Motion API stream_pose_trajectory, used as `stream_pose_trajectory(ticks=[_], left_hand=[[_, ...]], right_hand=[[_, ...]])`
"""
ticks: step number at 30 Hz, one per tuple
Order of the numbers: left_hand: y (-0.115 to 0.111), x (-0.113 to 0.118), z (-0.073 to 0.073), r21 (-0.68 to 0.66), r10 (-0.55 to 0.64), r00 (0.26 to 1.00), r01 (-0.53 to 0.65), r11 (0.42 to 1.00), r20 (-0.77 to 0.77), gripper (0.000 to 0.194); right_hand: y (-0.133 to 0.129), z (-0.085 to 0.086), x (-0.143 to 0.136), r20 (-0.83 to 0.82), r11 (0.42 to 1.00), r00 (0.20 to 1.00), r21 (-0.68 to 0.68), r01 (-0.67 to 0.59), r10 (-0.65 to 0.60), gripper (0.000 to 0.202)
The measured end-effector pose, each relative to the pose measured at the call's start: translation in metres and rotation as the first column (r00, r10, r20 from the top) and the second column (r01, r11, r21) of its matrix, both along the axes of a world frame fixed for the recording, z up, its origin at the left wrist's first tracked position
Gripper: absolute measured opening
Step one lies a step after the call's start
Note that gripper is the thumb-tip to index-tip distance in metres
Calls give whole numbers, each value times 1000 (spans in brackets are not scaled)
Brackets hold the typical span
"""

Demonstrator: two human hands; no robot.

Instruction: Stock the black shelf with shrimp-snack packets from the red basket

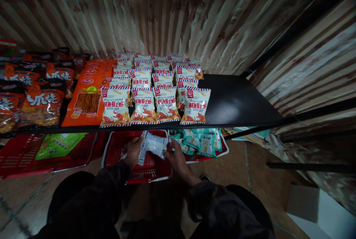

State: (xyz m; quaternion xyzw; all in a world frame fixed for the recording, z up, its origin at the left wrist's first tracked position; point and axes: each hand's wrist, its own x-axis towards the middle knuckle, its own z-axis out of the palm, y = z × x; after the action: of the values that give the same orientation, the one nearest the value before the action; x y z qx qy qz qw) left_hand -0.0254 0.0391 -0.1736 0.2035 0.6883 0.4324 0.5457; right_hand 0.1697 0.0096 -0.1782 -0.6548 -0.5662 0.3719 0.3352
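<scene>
Above a red basket (148,170), my left hand (134,152) is closed on the left side of a white snack bag (155,144) with blue print. My right hand (176,157) pinches the right side of that bag. A second white bag end (142,154) hangs beside the left fingers; whether it is separate I cannot tell. On the black shelf (236,102) just beyond, several white snack bags (195,105) with red lettering stand upright in rows.
Left on the shelf lie a flat orange packet (89,79) and several orange-black bags (43,102). Below are a red basket with a green packet (59,145) and, at right, teal bags (207,142). A white box (319,209) sits on the floor. Curtains hang behind.
</scene>
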Motion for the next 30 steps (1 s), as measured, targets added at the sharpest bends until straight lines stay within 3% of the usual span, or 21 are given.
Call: stream_pose_trajectory(ticks=[3, 6, 10, 14, 18, 22, 25, 30], left_hand=[[1, 1, 5, 11, -39, 999, 39, 999, 16, 19], [3, 2, 15, -16, -43, 998, 44, 999, 42, 10], [4, 4, 27, -51, -63, 990, 70, 996, 126, 5], [3, 5, 35, -94, -132, 968, 154, 984, 214, 11], [4, 2, 40, -86, -181, 951, 208, 974, 251, 22], [3, -3, 34, -27, -165, 970, 172, 985, 178, 31], [-2, -2, 22, -19, -159, 976, 164, 986, 148, 39], [-13, 7, 14, -153, -281, 896, 349, 925, 344, 53]], right_hand=[[0, 10, -2, 267, 928, 931, 211, -307, 247, 50], [-5, 12, -6, 405, 841, 813, 166, -515, 418, 59], [-9, 3, -8, 441, 844, 779, 81, -530, 446, 81], [-6, 1, -9, 399, 883, 829, 89, -461, 392, 73], [-1, 4, -10, 205, 929, 918, 80, -361, 340, 54], [3, 8, -11, -173, 972, 965, -90, -216, 198, 49], [4, 12, -12, -415, 960, 908, -231, -157, 49, 54], [0, 16, -14, -696, 876, 698, -432, -215, -172, 70]])
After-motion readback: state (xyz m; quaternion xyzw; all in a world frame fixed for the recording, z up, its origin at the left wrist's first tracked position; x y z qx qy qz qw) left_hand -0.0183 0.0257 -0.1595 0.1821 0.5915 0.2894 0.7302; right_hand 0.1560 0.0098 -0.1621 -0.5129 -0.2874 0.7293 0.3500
